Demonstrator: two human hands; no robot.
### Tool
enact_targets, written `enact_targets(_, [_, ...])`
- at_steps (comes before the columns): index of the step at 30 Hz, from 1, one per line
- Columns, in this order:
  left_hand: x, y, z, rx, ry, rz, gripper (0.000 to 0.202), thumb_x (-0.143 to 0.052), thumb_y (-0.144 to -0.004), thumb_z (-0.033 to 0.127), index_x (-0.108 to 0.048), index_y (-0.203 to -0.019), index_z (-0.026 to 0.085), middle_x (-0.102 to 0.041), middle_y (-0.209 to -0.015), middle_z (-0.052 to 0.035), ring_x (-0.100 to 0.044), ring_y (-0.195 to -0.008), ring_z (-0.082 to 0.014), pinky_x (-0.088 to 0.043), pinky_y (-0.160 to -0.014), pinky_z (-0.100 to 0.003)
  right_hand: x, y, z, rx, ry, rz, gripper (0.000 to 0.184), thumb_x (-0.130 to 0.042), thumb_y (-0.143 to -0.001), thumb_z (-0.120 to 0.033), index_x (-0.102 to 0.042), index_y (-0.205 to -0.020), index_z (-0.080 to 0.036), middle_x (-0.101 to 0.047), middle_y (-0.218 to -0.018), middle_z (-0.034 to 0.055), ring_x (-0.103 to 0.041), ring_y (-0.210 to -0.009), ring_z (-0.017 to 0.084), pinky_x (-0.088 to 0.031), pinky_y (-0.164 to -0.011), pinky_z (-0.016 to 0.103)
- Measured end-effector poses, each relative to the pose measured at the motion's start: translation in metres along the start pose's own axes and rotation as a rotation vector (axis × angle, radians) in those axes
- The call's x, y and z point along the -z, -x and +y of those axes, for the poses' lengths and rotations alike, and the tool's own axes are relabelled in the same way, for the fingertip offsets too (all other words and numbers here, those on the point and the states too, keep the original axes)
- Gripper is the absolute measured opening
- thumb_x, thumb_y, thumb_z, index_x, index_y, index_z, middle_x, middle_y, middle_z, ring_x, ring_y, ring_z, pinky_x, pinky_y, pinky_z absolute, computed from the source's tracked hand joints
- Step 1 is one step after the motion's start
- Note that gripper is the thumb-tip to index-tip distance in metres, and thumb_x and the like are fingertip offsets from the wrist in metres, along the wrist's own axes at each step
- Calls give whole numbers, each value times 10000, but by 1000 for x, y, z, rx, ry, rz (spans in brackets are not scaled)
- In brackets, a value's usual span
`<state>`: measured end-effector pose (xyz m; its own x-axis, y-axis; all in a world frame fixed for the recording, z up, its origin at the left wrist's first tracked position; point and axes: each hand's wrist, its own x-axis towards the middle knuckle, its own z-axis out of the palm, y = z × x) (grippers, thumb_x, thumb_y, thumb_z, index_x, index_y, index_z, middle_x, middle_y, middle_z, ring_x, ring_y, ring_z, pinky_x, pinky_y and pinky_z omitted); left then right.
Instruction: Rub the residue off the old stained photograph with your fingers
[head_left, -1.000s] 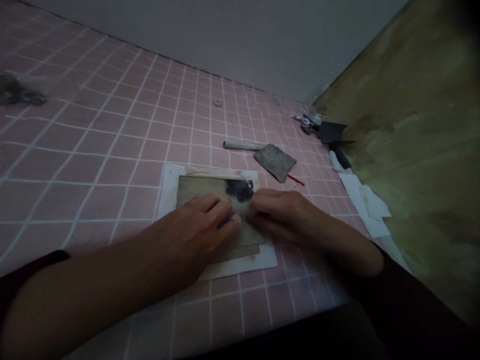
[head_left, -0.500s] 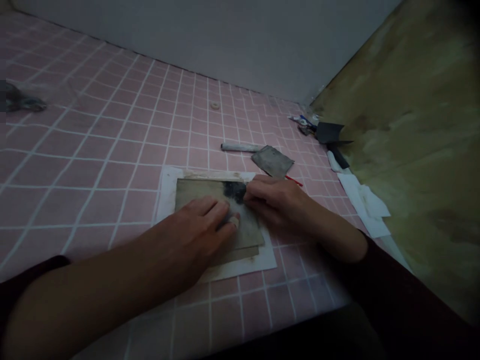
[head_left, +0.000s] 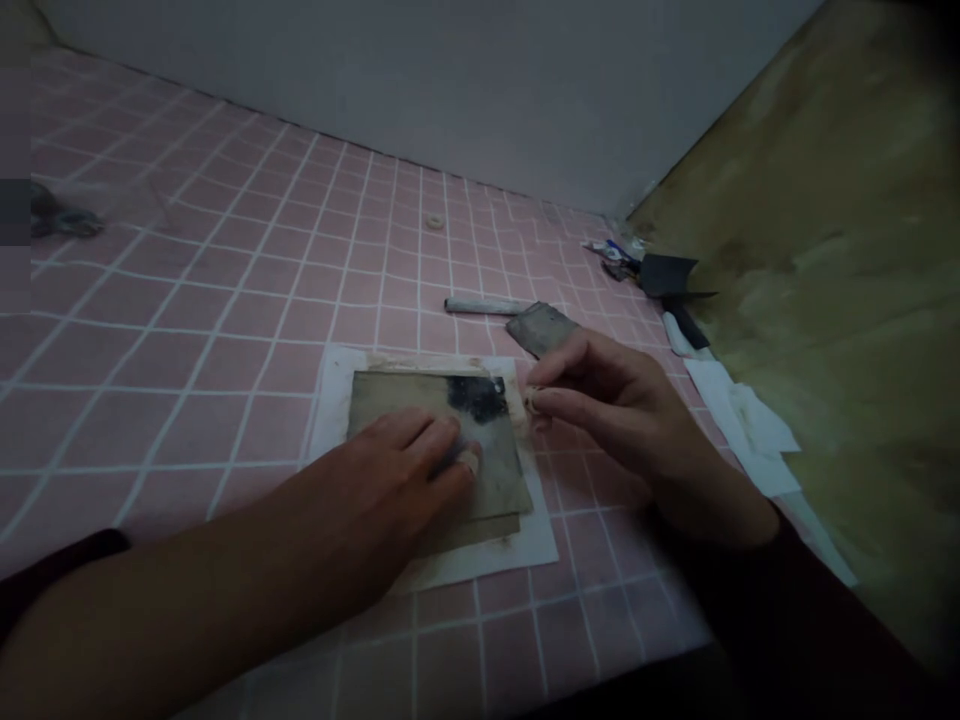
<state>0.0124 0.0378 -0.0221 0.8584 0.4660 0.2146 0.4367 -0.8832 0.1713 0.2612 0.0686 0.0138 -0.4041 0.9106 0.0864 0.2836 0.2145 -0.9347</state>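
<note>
The work sits on a pink tiled counter (head_left: 187, 330) with white grout lines, which meets a plain grey wall (head_left: 375, 80) along its far edge; to the right lies a mottled olive-brown surface (head_left: 810, 300), and the light is dim. Near the middle of the counter is one sheet of white paper (head_left: 334, 420), and on it lie two stacked brownish sheets, the upper stained sheet (head_left: 427, 405) carrying one black patch (head_left: 476, 398) by its far edge and the lower sheet (head_left: 480, 533) showing just beyond its near edge. The left hand (head_left: 405, 465) rests on the stained sheet, its fingers (head_left: 427, 440) slightly spread and lying flat. The right hand (head_left: 622, 410) hovers just beside the stained sheet's right edge, with its thumb and forefinger pressed together at the tips around a pale speck too small to tell. Beyond the paper are one grey cylindrical roll (head_left: 480, 306) and one worn grey square (head_left: 541, 330), the latter partly behind the right hand. Toward the right edge of the counter are two dark angular pieces (head_left: 667, 275), one small heap of tubes (head_left: 615, 250), and white tissue (head_left: 739, 430). One small pale ring (head_left: 435, 222) and one dark blurred object (head_left: 64, 222) lie farther off.
</note>
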Motion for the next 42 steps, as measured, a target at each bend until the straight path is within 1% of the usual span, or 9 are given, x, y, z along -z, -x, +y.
enact_targets(3, [0, 0, 0, 18, 21, -10, 400, -399, -842, 42, -569, -1194, 126, -603, -1127, -124, -543, -931, -259, -540, -809, -446, 5, 1, 2, -110, -271, -42, 51, -672, -891, -212, -630, -864, -221, -634, -705, -26, -604, -613, 115, -487, -599, 261])
enact_targets(6, [0, 1, 1, 38, 36, -21, 432, -394, -835, 29, -546, -1229, 124, -587, -1176, -130, -533, -970, -261, -536, -838, -449, 5, 0, 5, -169, -425, -65, 65, -666, -897, -205, -622, -850, -206, -623, -653, -32, -588, -587, 99, -468, -582, 234])
enact_targets(10, [0, 0, 1, 35, 48, -26, 390, -401, -834, 33, -559, -1176, 133, -575, -1175, -132, -521, -966, -254, -531, -846, -443, -1, 1, 4, -238, -482, -57, 101, -690, -883, -217, -614, -819, -196, -625, -694, -22, -575, -609, 93, -452, -599, 228])
enact_targets(16, [-3, 0, 1, 24, 1, -10, 338, -445, -827, 50, -568, -1130, 134, -566, -1134, -131, -506, -932, -240, -519, -837, -417, -1, 1, 8, -238, -435, -34, 110, -740, -834, -230, -633, -825, -207, -636, -759, -20, -580, -636, 93, -478, -630, 235])
enact_targets(22, [-4, 2, 2, 37, -9, -29, 332, -460, -848, 67, -560, -1154, 146, -544, -1189, -130, -507, -976, -244, -511, -864, -423, 3, -1, 9, -217, -244, -87, 158, -759, -804, -275, -622, -828, -200, -612, -763, -10, -555, -652, 118, -451, -588, 245])
enact_targets(27, [-1, -1, 2, 62, -9, -61, 321, -457, -867, 74, -564, -1158, 156, -553, -1165, -114, -516, -945, -240, -518, -822, -410, -3, 3, 5, -179, -73, -100, 93, -673, -874, -257, -613, -848, -191, -575, -790, -15, -508, -672, 109, -400, -597, 240])
enact_targets(31, [-2, 1, 3, 53, -33, -40, 301, -497, -854, 94, -566, -1141, 149, -539, -1198, -131, -511, -957, -253, -514, -839, -422, -6, 4, 6, -68, 208, -151, 43, -609, -902, -194, -622, -862, -182, -598, -812, -3, -539, -743, 129, -419, -666, 260])
enact_targets(35, [-3, 1, 4, 48, -53, -25, 267, -510, -851, 92, -570, -1103, 151, -547, -1187, -130, -513, -962, -255, -509, -848, -421, -9, 2, 8, 83, 507, -172, 90, -580, -889, -112, -611, -841, -181, -591, -803, -3, -551, -753, 132, -408, -687, 264])
enact_targets(42, [-1, -2, 2, 45, -51, -27, 269, -533, -834, 104, -575, -1096, 143, -559, -1156, -137, -518, -927, -253, -500, -798, -398, -15, 3, 5, 250, 766, -138, 104, -519, -930, -122, -551, -852, -184, -563, -833, 31, -541, -781, 154, -405, -701, 276])
